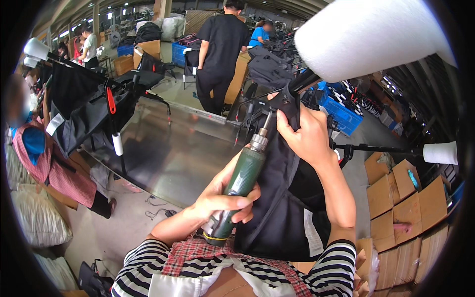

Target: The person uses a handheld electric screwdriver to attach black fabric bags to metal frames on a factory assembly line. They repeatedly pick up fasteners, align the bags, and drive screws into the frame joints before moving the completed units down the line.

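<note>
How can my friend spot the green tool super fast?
Find the big shiny metal table. Toward its lower right in the picture, the person's left hand grips the green tool. It's thick and round, with a silver front and yellow ring, unlike the black fabric beside it.

The upper edge crops a white roll (371, 39). Black fabric (269, 193) hides some fingers of the right hand (309, 134). The label's (312, 235) print is too small to read.

The power screwdriver (245, 171) is dark green with a yellow ring (215, 239); the fabric (269, 210) black, the foam wrap (371, 37) white, the desk (185, 151) silvery grey, the sleeves (143, 260) striped black and white, the apron (195, 251) red-and-white plaid.
</note>
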Available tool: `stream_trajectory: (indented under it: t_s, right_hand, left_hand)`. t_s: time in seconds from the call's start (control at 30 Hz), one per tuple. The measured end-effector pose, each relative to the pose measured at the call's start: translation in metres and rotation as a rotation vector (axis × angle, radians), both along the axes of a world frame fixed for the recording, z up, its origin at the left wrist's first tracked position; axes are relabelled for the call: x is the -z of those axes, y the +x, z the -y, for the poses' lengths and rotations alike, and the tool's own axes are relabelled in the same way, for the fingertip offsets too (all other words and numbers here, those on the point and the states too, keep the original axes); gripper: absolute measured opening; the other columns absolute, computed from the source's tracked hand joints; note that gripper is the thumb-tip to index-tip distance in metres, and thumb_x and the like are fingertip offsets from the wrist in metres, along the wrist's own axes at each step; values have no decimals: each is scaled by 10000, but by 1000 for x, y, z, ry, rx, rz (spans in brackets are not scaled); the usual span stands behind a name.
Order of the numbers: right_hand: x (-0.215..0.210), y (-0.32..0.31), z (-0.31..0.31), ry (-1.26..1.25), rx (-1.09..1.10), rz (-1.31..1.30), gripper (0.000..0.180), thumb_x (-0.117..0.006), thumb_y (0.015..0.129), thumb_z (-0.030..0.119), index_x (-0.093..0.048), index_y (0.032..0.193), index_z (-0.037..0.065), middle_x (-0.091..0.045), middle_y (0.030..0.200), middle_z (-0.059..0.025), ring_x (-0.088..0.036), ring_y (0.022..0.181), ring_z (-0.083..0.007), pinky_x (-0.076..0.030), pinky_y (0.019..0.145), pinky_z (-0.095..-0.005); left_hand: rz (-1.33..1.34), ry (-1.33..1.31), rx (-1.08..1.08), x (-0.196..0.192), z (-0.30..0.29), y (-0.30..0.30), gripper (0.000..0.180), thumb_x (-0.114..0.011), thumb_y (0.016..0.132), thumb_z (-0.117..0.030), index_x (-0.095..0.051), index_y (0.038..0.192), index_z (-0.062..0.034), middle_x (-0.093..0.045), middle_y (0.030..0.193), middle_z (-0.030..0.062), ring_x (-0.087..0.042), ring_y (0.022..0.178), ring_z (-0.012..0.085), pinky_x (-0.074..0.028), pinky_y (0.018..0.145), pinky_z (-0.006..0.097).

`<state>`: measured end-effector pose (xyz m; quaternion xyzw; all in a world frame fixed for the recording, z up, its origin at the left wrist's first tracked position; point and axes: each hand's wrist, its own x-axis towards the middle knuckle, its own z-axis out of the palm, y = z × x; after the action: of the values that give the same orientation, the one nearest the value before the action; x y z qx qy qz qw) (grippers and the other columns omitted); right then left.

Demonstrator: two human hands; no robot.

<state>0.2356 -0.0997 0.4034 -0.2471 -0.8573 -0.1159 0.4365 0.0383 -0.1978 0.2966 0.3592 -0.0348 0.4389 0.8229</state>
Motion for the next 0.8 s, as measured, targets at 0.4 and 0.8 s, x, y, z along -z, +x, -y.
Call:
stream_trajectory:
  t_s: [0.4, 0.8]
  right_hand:
    - [136, 296, 127, -861, 800, -356, 703, -655, 955, 388, -385, 1471, -6, -475, 1473, -186, -450, 1376, -311, -368, 1125, -426]
    - [210, 330, -77, -554, 255, -872, 810, -667, 861, -40, -252, 1548, 70, -403, 1535, -144, -483, 1355, -289, -437, 1052, -359]
  left_hand:
    - [-984, -98, 102, 118, 1, -103, 1069, -821, 754, -314, -182, 1597, -159, -583, 1027, 187, -619, 747, 226, -535, 645, 351]
    - [-1195, 152, 122, 163, 41, -78, 997, -732, 854, -492, -178, 1595, -120, -296, 1593, 182, -271, 1473, 298, -216, 1196, 392]
